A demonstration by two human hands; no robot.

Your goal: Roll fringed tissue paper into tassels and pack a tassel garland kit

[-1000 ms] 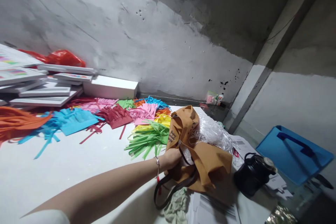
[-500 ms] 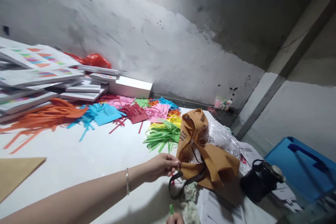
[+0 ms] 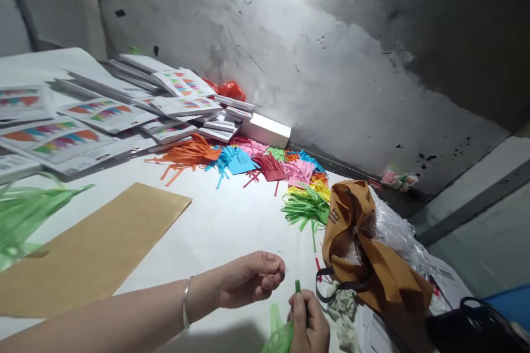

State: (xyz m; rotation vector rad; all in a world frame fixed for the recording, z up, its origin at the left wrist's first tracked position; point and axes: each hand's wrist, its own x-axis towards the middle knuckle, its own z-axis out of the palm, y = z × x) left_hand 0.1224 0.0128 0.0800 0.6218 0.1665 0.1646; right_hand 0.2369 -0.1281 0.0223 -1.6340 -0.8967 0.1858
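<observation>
My left hand (image 3: 253,280), with a silver bracelet at the wrist, is closed in a pinch over the white table (image 3: 186,248). Something thin and clear shows faintly at its fingertips, too small to name. Just below and to the right, my right hand (image 3: 309,322) grips a green tassel (image 3: 278,339); its narrow folded end pokes up above the thumb. The brown bag (image 3: 389,270), open and holding clear strands, lies right of both hands. Behind them is a green fringed bundle (image 3: 306,205).
Orange (image 3: 188,151), blue (image 3: 238,160) and dark red (image 3: 270,166) fringes line the back. Printed packets (image 3: 111,113) are piled at the left. Brown paper (image 3: 103,248) and more green strips (image 3: 33,212) lie at the left front. A black jug (image 3: 476,326) stands at the lower right.
The view has swung left. My left hand has moved away from the brown bag. My right hand has come further into view, showing more of the green tassel.
</observation>
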